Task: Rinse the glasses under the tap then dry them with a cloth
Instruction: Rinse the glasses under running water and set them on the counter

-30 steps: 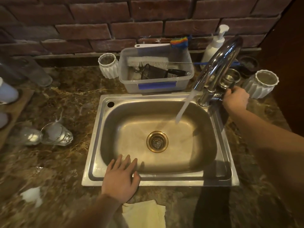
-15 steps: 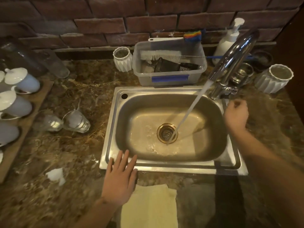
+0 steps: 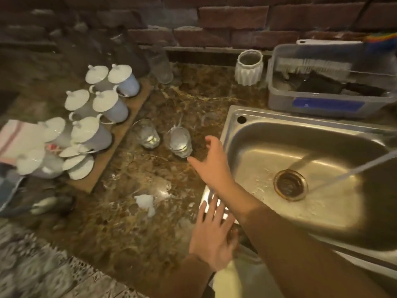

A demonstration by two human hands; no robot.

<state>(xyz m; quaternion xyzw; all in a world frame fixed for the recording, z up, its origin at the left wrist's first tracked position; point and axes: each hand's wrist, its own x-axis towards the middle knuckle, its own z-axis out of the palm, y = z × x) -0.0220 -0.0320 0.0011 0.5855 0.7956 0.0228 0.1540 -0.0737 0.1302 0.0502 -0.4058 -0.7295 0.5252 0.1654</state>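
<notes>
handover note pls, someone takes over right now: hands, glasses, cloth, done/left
Right hand: open, empty, reaching across toward the nearer clear tumbler glass; not touching yet.
Left hand: open, flat at the steel sink's front-left corner.
Second clear glass stands just left of the first, both on the brown marble counter.
Pale yellow cloth: at the counter's front edge, under the left wrist.
Water stream running.
Done: tap on. Left: rinse and dry both.

We see a brown marbled worktop (image 3: 133, 233), white lidded cups (image 3: 109, 106), a silver sink (image 3: 234, 117), a pale-yellow cloth (image 3: 225, 280).
</notes>
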